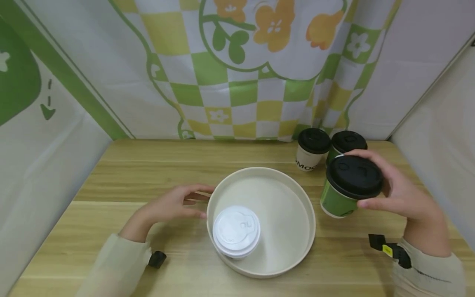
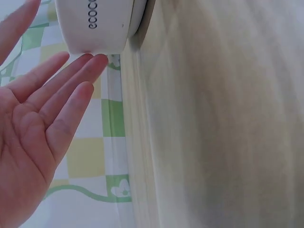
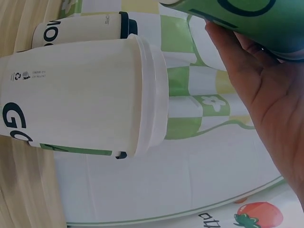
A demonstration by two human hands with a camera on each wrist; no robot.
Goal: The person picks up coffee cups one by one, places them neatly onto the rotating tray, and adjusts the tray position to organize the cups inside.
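My right hand (image 1: 402, 192) grips a green paper cup (image 1: 339, 200) by its sides near the black lid, and the cup hangs upright just right of the round cream tray (image 1: 287, 206). In the right wrist view, the green cup (image 3: 247, 19) is only partly in frame. My left hand (image 1: 174, 206) is at the tray's left rim with its fingers extended. Its fingertips (image 2: 97, 61) meet a pale wall lettered "ecoco" in the left wrist view. A white-lidded cup (image 1: 236, 231) stands inside the tray, at its front left.
Behind the held cup stand a white cup with a black lid (image 1: 313, 146) and a green black-lidded cup (image 1: 348, 142). The right wrist view shows a larger white-lidded cup (image 3: 85, 90), mostly hidden in the head view. A patterned curtain (image 1: 241, 95) hangs behind the wooden table (image 1: 167, 165).
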